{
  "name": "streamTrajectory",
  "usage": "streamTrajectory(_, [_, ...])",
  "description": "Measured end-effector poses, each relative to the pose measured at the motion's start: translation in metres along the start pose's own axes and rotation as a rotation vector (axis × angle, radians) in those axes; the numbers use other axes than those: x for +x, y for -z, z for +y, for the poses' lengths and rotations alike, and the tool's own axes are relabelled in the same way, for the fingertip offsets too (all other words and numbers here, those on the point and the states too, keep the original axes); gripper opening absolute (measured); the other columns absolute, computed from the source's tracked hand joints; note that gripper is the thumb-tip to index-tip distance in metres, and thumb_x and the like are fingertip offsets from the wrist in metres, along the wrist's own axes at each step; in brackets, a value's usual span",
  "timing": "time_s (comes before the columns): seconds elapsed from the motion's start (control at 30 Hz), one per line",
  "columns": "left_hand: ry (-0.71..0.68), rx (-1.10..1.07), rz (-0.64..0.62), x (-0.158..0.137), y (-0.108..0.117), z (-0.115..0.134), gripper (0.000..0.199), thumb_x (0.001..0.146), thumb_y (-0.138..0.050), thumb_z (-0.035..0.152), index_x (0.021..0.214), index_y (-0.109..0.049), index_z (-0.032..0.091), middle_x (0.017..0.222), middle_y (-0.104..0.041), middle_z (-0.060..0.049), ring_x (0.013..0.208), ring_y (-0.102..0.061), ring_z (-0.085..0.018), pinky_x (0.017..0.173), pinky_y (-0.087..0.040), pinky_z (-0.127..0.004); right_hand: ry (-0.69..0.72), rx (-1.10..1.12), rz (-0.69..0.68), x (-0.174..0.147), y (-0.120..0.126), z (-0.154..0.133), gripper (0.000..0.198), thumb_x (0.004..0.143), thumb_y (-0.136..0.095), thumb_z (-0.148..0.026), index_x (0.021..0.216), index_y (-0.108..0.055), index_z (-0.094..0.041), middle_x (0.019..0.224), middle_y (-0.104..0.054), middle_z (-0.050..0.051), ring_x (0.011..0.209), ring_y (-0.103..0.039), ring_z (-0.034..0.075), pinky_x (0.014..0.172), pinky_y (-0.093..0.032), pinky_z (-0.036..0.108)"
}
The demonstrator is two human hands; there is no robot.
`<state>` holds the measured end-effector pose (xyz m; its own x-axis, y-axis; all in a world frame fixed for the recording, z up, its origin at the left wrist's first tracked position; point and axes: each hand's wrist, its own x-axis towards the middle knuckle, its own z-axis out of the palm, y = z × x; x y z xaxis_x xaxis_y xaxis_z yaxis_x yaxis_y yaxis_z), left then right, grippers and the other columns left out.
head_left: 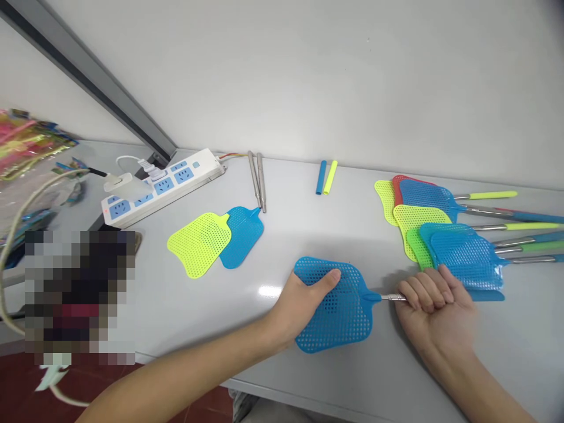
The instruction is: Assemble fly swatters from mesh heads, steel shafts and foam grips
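Observation:
A blue fly swatter (341,320) lies between my two hands over the table. My left hand (304,302) grips its perforated head, the thumb on top and the other fingers hidden beneath. Wrapped round the metal shaft is my right hand (434,305), closed, with the blue handle end (487,295) showing past it. Just beyond this hand, finished-looking swatters overlap in a pile, a blue head (467,255) uppermost. To the left, a loose yellow swatter head (200,244) partly covers a loose blue one (244,241).
Two metal rods (259,182) lie near the wall, left of a blue tube (321,177) and a yellow tube (330,177). A white power strip (163,188) with plugged-in cords stands at the left, near plastic-wrapped items (30,144). A grey metal post (101,76) slants behind it.

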<state>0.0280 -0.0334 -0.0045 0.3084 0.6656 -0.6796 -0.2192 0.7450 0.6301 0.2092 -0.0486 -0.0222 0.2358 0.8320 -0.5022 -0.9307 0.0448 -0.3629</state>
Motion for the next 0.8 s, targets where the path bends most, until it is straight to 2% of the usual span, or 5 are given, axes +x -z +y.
streamTrajectory(0.3, [0.030, -0.040, 0.010, -0.0003, -0.0007, 0.0040, 0.028, 0.070, -0.062, 0.036, 0.087, -0.063, 0.014, 0.085, -0.067, -0.009, 0.073, -0.064, -0.021, 0.073, -0.050, -0.038, 0.001, 0.020, 0.012, 0.0004, -0.0034, 0.0011, 0.038, 0.078, -0.043, -0.015, 0.052, -0.015, -0.019, 0.044, -0.008, -0.008, 0.033, -0.014, 0.007, 0.030, -0.024, 0.021])
streamTrajectory(0.6, [0.061, -0.075, 0.001, 0.0003, 0.0000, 0.0057, 0.027, 0.070, -0.063, 0.035, 0.085, -0.063, 0.013, 0.082, -0.068, -0.009, 0.074, -0.064, -0.022, 0.072, -0.050, -0.037, -0.011, -0.007, -0.027, 0.0020, -0.0024, 0.0003, 0.039, 0.076, -0.046, -0.014, 0.051, -0.017, -0.019, 0.043, -0.011, -0.008, 0.032, -0.017, 0.006, 0.032, -0.026, 0.020])
streamTrajectory(0.8, [0.068, -0.111, -0.049, 0.0011, 0.0017, 0.0047, 0.030, 0.069, -0.063, 0.037, 0.088, -0.063, 0.014, 0.085, -0.067, -0.009, 0.080, -0.063, -0.022, 0.074, -0.050, -0.038, -0.083, -0.011, -0.052, 0.0063, -0.0046, -0.0083, 0.037, 0.077, -0.044, -0.012, 0.051, -0.018, -0.019, 0.044, -0.011, -0.008, 0.033, -0.019, 0.007, 0.034, -0.029, 0.021])
